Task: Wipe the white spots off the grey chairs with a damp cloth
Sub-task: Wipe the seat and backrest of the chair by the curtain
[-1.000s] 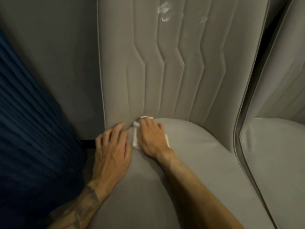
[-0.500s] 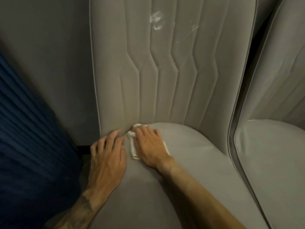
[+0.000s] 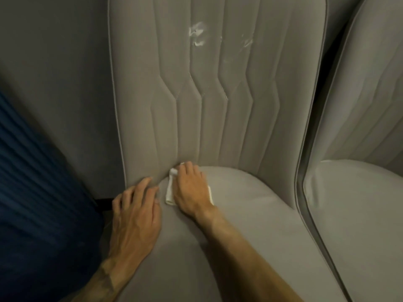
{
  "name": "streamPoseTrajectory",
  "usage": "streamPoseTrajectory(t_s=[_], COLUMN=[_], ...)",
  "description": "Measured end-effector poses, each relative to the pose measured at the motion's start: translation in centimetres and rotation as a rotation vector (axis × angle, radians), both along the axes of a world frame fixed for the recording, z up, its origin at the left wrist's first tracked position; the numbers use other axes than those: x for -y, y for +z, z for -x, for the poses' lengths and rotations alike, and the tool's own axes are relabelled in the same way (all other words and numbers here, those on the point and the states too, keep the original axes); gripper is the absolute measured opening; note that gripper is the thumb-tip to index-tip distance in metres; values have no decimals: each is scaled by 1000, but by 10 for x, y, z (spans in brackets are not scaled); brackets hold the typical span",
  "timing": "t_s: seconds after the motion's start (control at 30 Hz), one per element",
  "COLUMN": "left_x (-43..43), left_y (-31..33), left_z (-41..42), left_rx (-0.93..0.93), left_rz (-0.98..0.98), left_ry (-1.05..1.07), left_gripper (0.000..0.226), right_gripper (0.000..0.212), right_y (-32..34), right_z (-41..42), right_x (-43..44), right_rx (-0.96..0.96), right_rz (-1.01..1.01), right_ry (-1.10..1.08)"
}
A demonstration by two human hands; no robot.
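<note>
Working low on the grey chair, bracing with a flat, spread left hand beside the seat crease, pressing straight fingers of the right hand onto the damp cloth there, with white spots high on the backrest apparently yet to be wiped.

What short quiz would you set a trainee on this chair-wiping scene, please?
1. Short answer: which hand presses the white cloth onto the seat?
2. True or false: the white spots high on the chair back have already been wiped away.
3. Multiple choice: where does the left hand rest?
A. At the seat's left edge, beside the cloth
B. On the white spots
C. On top of the cloth

Key:
1. The right hand.
2. False: the spots are plainly visible.
3. A.
</note>
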State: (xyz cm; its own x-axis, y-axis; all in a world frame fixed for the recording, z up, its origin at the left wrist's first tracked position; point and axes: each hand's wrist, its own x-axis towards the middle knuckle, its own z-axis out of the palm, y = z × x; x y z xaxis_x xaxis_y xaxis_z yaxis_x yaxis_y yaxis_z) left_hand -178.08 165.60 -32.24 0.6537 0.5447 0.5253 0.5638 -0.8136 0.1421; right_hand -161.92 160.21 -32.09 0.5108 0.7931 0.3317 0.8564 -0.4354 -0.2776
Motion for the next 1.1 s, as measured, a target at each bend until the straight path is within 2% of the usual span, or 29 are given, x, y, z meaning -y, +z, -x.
streamPoseTrajectory(t_s=[0.1, 0.23, 0.47, 0.53, 0.67, 0.73, 0.83, 0.9, 0.97, 1.03, 1.1], left_x=[-3, -16, -68, -83, -107, -116, -122, -123, -124, -125, -125], left_y=[3, 26, 106, 130, 172, 189, 196, 192, 191, 191, 190], left_z=[-2, -20, -79, -94, -115, -120, -125, -125, -125, -125, -126], left_rx=[13, 82, 231, 271, 321, 326, 338, 346, 356, 361, 365], left_rz=[-18, -82, -336, -399, -528, -587, -608, -611, -613, -610, -606], left_ry=[-20, -64, -116, -110, -140, -160, -158, -157, -161, -154, -156], left_gripper=[40, 39, 33, 28, 16, 12, 12, 14, 14, 14, 15], right_gripper=[19, 22, 28, 32, 41, 43, 36, 28, 17, 13, 24], right_y=[8, 42, 141, 141, 95, 94, 150, 207, 237, 221, 183], right_z=[-15, -41, -122, -134, -134, -140, -168, -191, -197, -190, -180], right_x=[13, 22, 18, 14, 11, 16, 12, 6, 3, 1, 3], right_rx=[-14, 75, 400, 465, 573, 616, 700, 731, 749, 705, 654], right_rz=[-131, -399, -765, -729, -492, -460, -568, -719, -823, -818, -794], right_ry=[63, -109, -228, -217, -136, -121, -111, -230, -310, -287, -211])
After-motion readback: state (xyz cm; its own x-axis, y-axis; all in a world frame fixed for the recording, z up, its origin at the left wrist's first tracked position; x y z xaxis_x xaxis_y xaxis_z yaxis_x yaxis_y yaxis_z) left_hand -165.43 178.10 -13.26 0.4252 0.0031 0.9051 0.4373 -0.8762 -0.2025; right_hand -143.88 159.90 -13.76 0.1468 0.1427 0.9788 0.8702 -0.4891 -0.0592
